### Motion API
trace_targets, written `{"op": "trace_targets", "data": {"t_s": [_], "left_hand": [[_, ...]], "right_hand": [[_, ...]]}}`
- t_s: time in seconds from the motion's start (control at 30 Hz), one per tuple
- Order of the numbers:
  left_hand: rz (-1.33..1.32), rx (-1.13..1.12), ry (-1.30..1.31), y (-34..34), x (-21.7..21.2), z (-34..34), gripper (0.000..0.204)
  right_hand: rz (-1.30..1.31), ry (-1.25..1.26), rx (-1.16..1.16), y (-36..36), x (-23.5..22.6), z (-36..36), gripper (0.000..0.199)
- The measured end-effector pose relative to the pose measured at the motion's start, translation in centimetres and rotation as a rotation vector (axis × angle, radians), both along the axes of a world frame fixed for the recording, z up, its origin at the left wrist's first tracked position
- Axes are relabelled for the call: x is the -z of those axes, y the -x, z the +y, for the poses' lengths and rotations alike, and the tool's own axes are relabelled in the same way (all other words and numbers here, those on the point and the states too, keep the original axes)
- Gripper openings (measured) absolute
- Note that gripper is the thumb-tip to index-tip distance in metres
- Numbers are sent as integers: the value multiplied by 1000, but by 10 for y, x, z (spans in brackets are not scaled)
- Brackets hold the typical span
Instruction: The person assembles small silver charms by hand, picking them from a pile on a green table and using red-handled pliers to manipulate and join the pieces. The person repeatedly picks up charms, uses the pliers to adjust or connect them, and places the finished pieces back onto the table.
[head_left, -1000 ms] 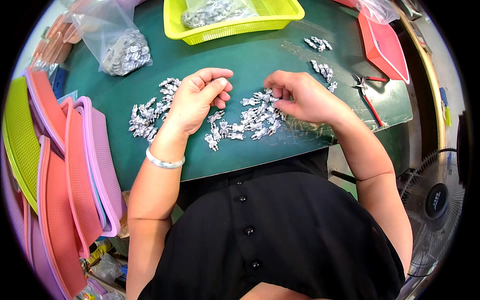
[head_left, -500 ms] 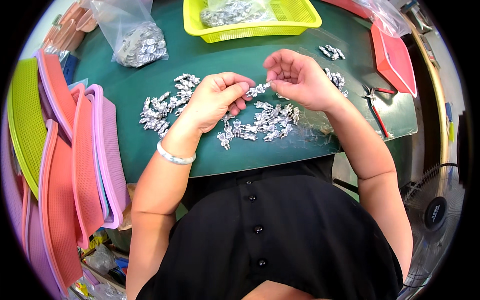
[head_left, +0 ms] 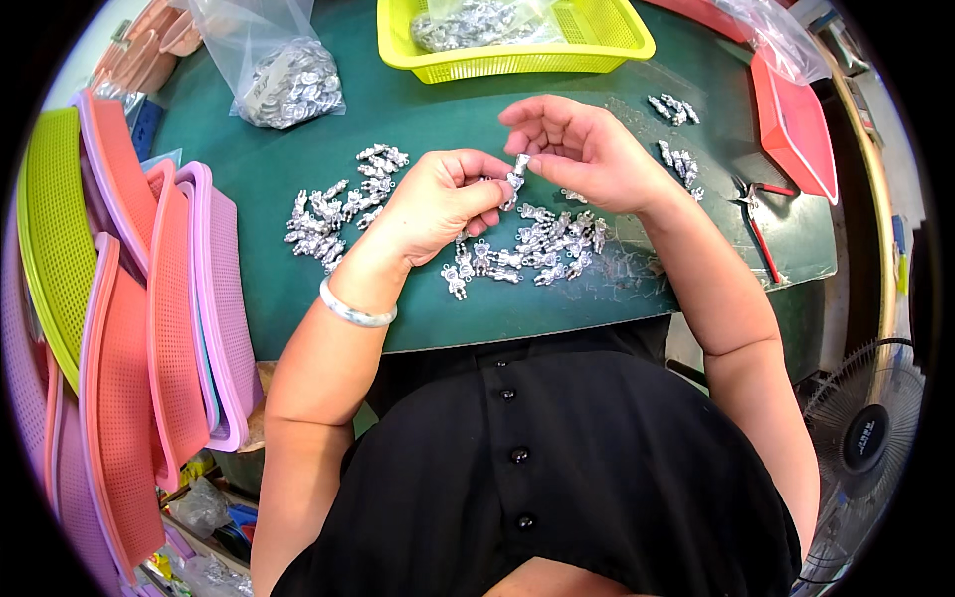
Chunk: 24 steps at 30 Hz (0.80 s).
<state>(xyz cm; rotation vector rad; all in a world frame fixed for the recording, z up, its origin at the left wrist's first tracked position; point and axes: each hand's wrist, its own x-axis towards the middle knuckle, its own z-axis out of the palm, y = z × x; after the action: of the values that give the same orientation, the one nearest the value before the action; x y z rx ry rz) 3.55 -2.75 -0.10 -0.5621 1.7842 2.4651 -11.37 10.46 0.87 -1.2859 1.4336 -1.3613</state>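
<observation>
A small silver metal figure charm (head_left: 514, 185) stands tilted between my two hands, above the table. My left hand (head_left: 443, 204) pinches its lower part between thumb and fingers. My right hand (head_left: 597, 159) has its thumb and bent fingers at the charm's upper end, with the index finger curved above. Just below the hands lies a loose pile of similar silver charms (head_left: 547, 239). Another pile of charms (head_left: 318, 224) spreads to the left of my left wrist, partly behind the forearm. Smaller groups of charms (head_left: 679, 164) lie to the right of my right hand.
A yellow-green basket (head_left: 517, 68) with bagged metal pieces stands at the back. Left of it lies a clear bag of silver pieces (head_left: 293, 85). Red-handled pliers (head_left: 758, 224) and a red tray (head_left: 796, 129) are on the right. Stacked baskets (head_left: 174, 318) crowd the left; a fan (head_left: 865, 438) stands lower right.
The charm has turned from nearly level to nearly upright between my fingers. My right hand has shifted slightly left, closer to my left hand. The whole view has moved a little.
</observation>
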Motion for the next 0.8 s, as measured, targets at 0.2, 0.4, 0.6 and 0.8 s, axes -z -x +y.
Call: {"op": "trace_targets", "data": {"t_s": [0.2,0.4,0.6,0.8], "left_hand": [[-9,21,34,0,-1,1,15],[23,72,-76,0,1,-2,15],[48,77,-93,0,0,1,16],[64,-13,-54,1,5,3,15]], "right_hand": [[27,17,-41,1,3,2,37],[105,55,19,-4,2,2,31],[91,22,45,-4,2,2,29],[-27,83,9,4,5,2,37]]}}
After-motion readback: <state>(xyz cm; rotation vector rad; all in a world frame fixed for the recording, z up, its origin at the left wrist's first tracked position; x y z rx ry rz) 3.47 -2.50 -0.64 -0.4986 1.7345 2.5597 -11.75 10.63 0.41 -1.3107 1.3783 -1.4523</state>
